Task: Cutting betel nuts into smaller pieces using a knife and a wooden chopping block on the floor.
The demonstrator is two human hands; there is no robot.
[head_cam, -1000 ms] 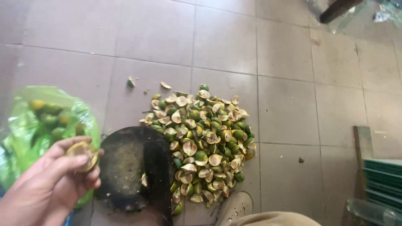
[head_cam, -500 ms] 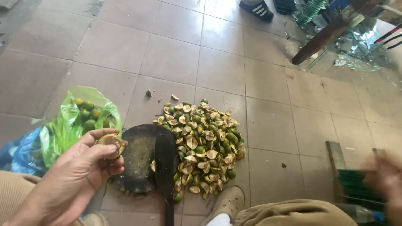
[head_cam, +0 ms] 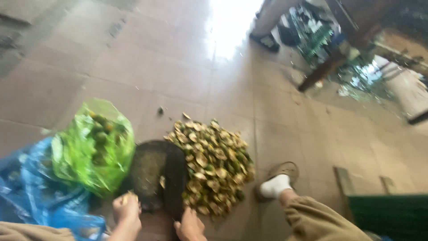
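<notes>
From the head camera, looking down at a tiled floor (head_cam: 178, 67): the left hand (head_cam: 126, 210) sits low in the picture, its fingers curled closed around a small, pale yellowish piece of fruit (head_cam: 129, 197) — the picture is blurred, so the exact grip is hard to read. That piece is held just at the near edge of a dark round chopping block (head_cam: 151, 174), which lies flat on the floor. The right hand (head_cam: 191, 225) is beside the left one, at the near right edge of the block; it seems to meet a dark blade (head_cam: 176, 178) lying across the block, but whether it is closed on a handle I cannot tell. Just right of the block, touching it, lies a heap of cut green and yellow fruit halves (head_cam: 214, 165). Left of the block stands a green plastic bag of whole fruit (head_cam: 91, 147), with a blue plastic bag (head_cam: 31, 192) beside it. The person's foot in a white sock and brown sandal (head_cam: 276, 180) rests right of the heap.
</notes>
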